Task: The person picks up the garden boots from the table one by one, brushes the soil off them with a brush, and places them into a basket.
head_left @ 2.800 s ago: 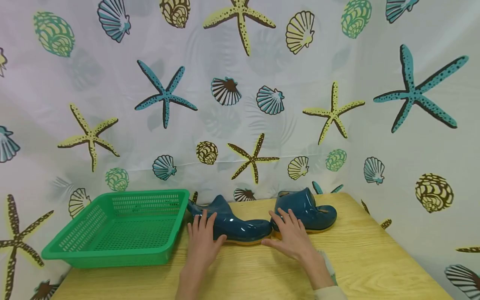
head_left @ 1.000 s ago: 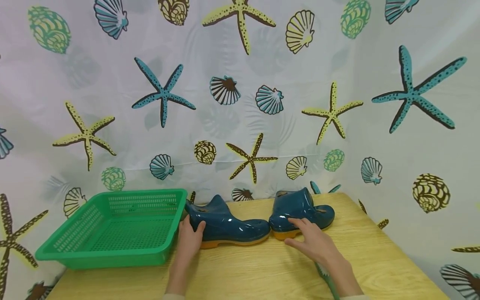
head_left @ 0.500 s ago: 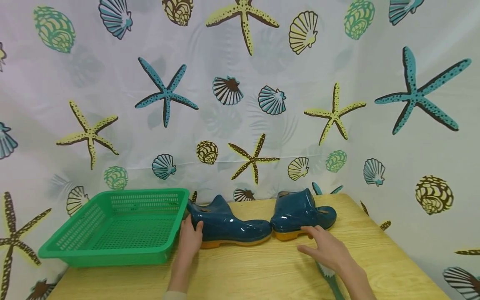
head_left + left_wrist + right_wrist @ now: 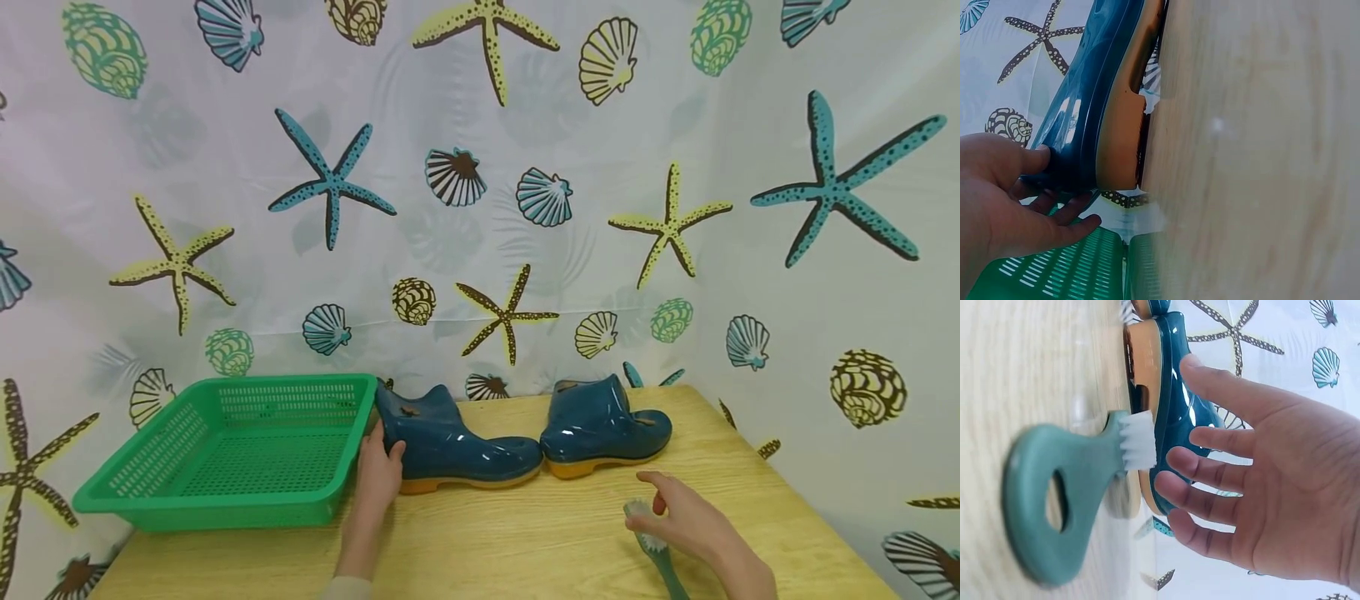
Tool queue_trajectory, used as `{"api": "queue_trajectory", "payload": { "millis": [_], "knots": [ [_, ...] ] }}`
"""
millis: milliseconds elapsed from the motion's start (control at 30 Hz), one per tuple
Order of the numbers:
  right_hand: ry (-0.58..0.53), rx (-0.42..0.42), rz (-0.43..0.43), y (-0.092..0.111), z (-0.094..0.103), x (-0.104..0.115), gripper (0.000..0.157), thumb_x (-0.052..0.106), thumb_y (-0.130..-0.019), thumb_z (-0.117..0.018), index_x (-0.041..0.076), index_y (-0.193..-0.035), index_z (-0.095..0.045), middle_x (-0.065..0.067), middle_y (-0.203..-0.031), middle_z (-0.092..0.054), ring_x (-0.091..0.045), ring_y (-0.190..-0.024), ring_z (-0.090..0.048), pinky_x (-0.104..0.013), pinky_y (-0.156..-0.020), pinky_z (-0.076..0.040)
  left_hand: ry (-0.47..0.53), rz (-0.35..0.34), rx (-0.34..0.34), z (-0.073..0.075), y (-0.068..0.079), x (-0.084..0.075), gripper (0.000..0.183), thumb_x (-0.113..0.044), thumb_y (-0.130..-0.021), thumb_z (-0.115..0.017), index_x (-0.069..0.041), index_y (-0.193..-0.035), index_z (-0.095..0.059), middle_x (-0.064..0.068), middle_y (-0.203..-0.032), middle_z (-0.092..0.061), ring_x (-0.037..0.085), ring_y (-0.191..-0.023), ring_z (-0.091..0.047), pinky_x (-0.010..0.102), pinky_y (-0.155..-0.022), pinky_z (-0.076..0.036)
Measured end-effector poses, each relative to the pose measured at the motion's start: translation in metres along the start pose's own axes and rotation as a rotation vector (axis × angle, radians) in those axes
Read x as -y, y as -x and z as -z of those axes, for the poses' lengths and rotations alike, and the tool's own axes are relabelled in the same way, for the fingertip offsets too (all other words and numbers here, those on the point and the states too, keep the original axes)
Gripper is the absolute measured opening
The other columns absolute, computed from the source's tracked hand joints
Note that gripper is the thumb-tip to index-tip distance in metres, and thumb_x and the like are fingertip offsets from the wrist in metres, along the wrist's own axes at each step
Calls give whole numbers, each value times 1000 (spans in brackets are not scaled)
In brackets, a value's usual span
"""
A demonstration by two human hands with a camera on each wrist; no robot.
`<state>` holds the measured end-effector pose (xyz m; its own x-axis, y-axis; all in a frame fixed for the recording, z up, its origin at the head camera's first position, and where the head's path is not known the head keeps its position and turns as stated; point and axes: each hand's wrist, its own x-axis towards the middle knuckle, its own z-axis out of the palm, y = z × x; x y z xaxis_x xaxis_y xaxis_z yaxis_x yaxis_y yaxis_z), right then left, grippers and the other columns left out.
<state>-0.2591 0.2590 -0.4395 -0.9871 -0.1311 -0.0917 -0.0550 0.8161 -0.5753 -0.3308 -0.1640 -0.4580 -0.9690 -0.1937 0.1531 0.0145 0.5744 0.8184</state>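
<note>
Two glossy blue rain boots with orange soles lie toe to heel along the back of the table. My left hand (image 4: 378, 475) grips the heel end of the left boot (image 4: 465, 450); in the left wrist view its thumb presses the blue side and its fingers reach behind the heel (image 4: 1124, 140). The right boot (image 4: 592, 425) stands untouched. Over a green scrub brush (image 4: 662, 571) hovers my right hand (image 4: 693, 521), thumb and fingers spread. The right wrist view shows the brush's white bristles (image 4: 1139, 442) near the fingertips, apart from them.
A green plastic basket (image 4: 225, 504) with slotted walls sits at the left, close beside my left hand. The wooden table (image 4: 510, 542) meets a shell-and-starfish patterned curtain (image 4: 480, 233) at the back and right.
My right hand has drawn back from the right boot, toward me and rightward, to above the brush. My left hand moved left earlier, to the left boot's heel end, and stays there.
</note>
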Motion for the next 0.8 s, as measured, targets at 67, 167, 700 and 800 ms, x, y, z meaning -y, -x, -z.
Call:
{"api": "queue_trajectory", "payload": {
  "millis": [67,167,700,800],
  "knots": [
    [-29,18,-30,1,0,-5,85,39,-83,-79,-7,-144,-41,-6,-80,-51,-19,-68,-45,-32,-59,-36,-1,-15,-11,0,1,0,59,-13,-106,-47,5,-155,-21,37,-145,-34,52,-134,-38,63,-108,-37],
    [-48,57,-98,3,0,-11,89,42,-82,-80,-9,-143,-38,-7,-81,-55,-19,-69,-48,-31,-60,-40,-7,-39,-33,0,2,0,58,-11,-105,-49,4,-155,-23,37,-142,-37,53,-132,-39,63,-107,-37],
    [14,255,-305,-17,-27,-76,60,55,-70,-85,7,-96,-60,-5,-81,-52,-20,-72,-48,-29,-64,-37,-6,-95,-15,2,2,3,58,-9,-104,-49,3,-155,-25,37,-140,-38,54,-133,-38,62,-107,-37],
    [-4,263,-336,-10,-25,-62,57,49,-74,-85,3,-96,-60,-7,-81,-52,-21,-73,-47,-29,-64,-38,-3,-89,-3,3,2,4,58,-9,-104,-49,2,-155,-24,37,-142,-36,54,-135,-35,63,-109,-35]
  ]
}}
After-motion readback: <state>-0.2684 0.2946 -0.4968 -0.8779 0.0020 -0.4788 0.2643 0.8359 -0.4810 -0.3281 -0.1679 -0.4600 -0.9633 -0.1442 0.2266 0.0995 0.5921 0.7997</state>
